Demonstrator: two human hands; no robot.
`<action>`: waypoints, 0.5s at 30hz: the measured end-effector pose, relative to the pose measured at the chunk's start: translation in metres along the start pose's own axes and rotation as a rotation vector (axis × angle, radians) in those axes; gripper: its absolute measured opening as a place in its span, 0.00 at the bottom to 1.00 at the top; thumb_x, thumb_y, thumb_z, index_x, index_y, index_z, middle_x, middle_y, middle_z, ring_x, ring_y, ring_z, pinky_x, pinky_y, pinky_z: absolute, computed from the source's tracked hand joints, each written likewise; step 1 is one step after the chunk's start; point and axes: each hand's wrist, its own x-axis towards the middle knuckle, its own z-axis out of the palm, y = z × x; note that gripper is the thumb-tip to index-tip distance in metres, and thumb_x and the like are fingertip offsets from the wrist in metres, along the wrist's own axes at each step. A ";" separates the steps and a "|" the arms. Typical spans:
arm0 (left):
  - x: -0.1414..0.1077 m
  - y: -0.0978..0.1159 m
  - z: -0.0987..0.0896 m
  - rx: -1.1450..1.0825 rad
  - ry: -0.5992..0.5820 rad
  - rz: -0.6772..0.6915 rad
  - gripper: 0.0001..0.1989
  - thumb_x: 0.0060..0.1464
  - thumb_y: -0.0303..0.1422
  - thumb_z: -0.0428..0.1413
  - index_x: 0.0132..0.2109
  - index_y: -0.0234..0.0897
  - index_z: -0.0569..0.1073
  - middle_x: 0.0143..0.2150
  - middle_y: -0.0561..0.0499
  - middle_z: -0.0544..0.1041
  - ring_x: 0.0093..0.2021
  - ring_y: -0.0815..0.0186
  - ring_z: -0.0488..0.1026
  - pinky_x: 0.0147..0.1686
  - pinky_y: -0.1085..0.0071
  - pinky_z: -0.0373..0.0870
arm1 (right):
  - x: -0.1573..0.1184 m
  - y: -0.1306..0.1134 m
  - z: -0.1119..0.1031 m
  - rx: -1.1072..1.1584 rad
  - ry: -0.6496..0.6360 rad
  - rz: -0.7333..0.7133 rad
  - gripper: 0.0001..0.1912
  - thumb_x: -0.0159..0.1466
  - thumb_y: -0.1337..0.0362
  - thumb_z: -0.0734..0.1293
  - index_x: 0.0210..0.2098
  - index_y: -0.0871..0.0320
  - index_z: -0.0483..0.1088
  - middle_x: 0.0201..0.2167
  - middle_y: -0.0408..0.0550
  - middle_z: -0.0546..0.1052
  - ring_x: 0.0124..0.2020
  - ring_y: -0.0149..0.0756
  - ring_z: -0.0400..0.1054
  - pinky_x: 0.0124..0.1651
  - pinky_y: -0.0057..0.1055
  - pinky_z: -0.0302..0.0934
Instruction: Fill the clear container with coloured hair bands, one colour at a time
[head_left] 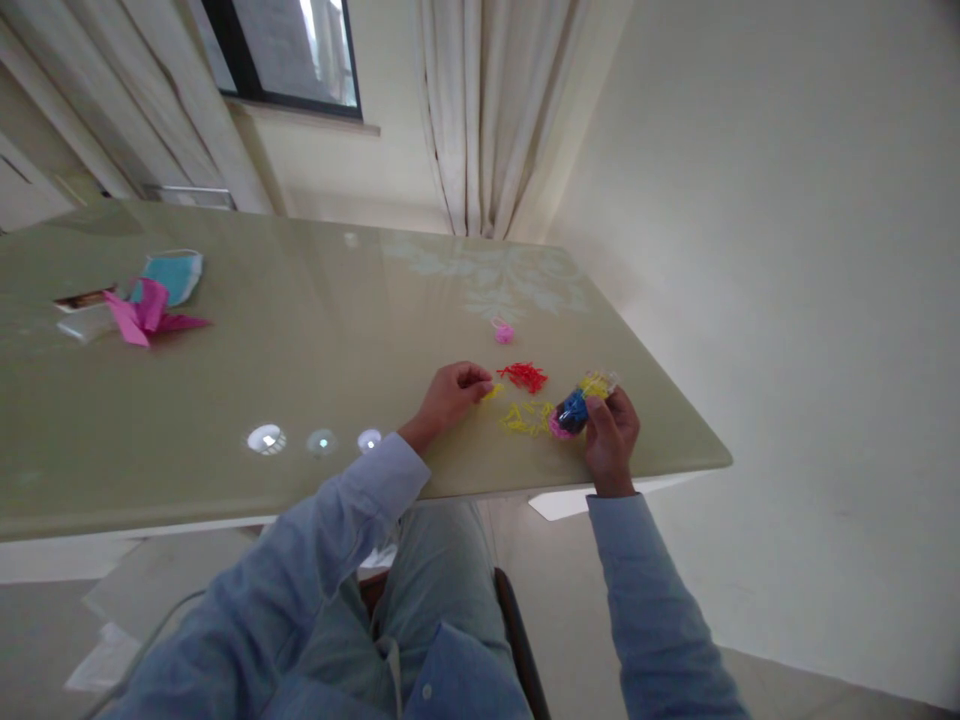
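Observation:
My left hand (455, 392) is low over the table, thumb and fingers pinched on a yellow rubber band (493, 391). Held in my right hand (613, 434) is a bundle of coloured rubber bands (574, 408), with blue, yellow, pink and dark parts showing. Whether a clear bag wraps the bundle is too blurred to tell. Between the hands, loose yellow bands (525, 419) lie spread on the tabletop. A small heap of red bands (524, 377) is just beyond them, and a pink clump (503, 332) sits farther back.
The glossy table (322, 330) ends at a rounded corner on my right, near the wall (810, 300). Far left lie a pink folded-paper bird (150, 315), a blue face mask (174, 278) and a clear packet (86, 324). Curtains (487, 120) hang behind the table.

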 end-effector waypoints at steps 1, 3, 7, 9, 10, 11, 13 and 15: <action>0.000 0.000 0.002 0.086 -0.009 0.030 0.12 0.40 0.34 0.69 0.31 0.33 0.77 0.26 0.53 0.77 0.27 0.71 0.71 0.31 0.72 0.68 | 0.000 0.000 0.000 -0.007 -0.001 -0.004 0.16 0.55 0.53 0.77 0.38 0.56 0.78 0.31 0.42 0.76 0.31 0.30 0.68 0.36 0.29 0.63; -0.001 0.001 0.004 0.154 -0.021 0.051 0.09 0.42 0.32 0.67 0.30 0.34 0.77 0.26 0.53 0.77 0.27 0.71 0.71 0.31 0.72 0.68 | -0.001 0.000 0.000 -0.021 0.004 -0.018 0.16 0.55 0.53 0.77 0.37 0.56 0.77 0.31 0.42 0.76 0.30 0.31 0.68 0.36 0.29 0.64; 0.000 0.004 0.002 0.001 0.007 0.008 0.14 0.40 0.36 0.70 0.31 0.33 0.77 0.24 0.55 0.76 0.24 0.72 0.69 0.28 0.73 0.67 | 0.000 0.001 0.000 -0.060 -0.007 -0.029 0.16 0.57 0.52 0.76 0.38 0.56 0.77 0.32 0.43 0.76 0.31 0.32 0.69 0.36 0.30 0.64; -0.001 0.005 0.000 -0.105 0.032 -0.019 0.18 0.36 0.38 0.72 0.32 0.32 0.77 0.24 0.55 0.76 0.24 0.73 0.70 0.28 0.74 0.68 | 0.000 0.002 0.000 -0.078 -0.019 -0.044 0.15 0.57 0.53 0.76 0.38 0.56 0.77 0.32 0.43 0.76 0.32 0.32 0.69 0.37 0.30 0.65; -0.002 0.006 -0.002 -0.160 0.045 -0.038 0.20 0.34 0.39 0.73 0.32 0.32 0.77 0.24 0.55 0.76 0.24 0.73 0.70 0.28 0.75 0.69 | 0.000 0.002 0.000 -0.087 -0.021 -0.054 0.15 0.58 0.53 0.76 0.37 0.57 0.77 0.32 0.43 0.76 0.32 0.32 0.69 0.37 0.29 0.65; -0.004 0.007 -0.003 -0.219 0.056 -0.061 0.22 0.32 0.39 0.74 0.32 0.31 0.77 0.25 0.55 0.77 0.24 0.74 0.71 0.27 0.75 0.69 | -0.001 0.002 0.001 -0.095 -0.021 -0.063 0.15 0.57 0.53 0.76 0.37 0.57 0.77 0.32 0.43 0.76 0.32 0.32 0.69 0.37 0.29 0.65; -0.008 0.010 -0.008 -0.344 0.076 -0.107 0.23 0.30 0.38 0.76 0.32 0.31 0.77 0.25 0.54 0.77 0.24 0.74 0.72 0.27 0.76 0.71 | -0.005 0.000 0.005 -0.110 -0.026 -0.083 0.15 0.57 0.54 0.76 0.37 0.57 0.77 0.32 0.43 0.76 0.32 0.32 0.69 0.37 0.30 0.65; -0.013 0.014 -0.016 -0.470 0.094 -0.144 0.22 0.31 0.35 0.76 0.32 0.30 0.77 0.27 0.54 0.78 0.25 0.74 0.73 0.27 0.78 0.72 | -0.012 -0.005 0.012 -0.129 -0.066 -0.104 0.14 0.58 0.55 0.76 0.38 0.56 0.76 0.32 0.43 0.76 0.32 0.32 0.69 0.37 0.30 0.65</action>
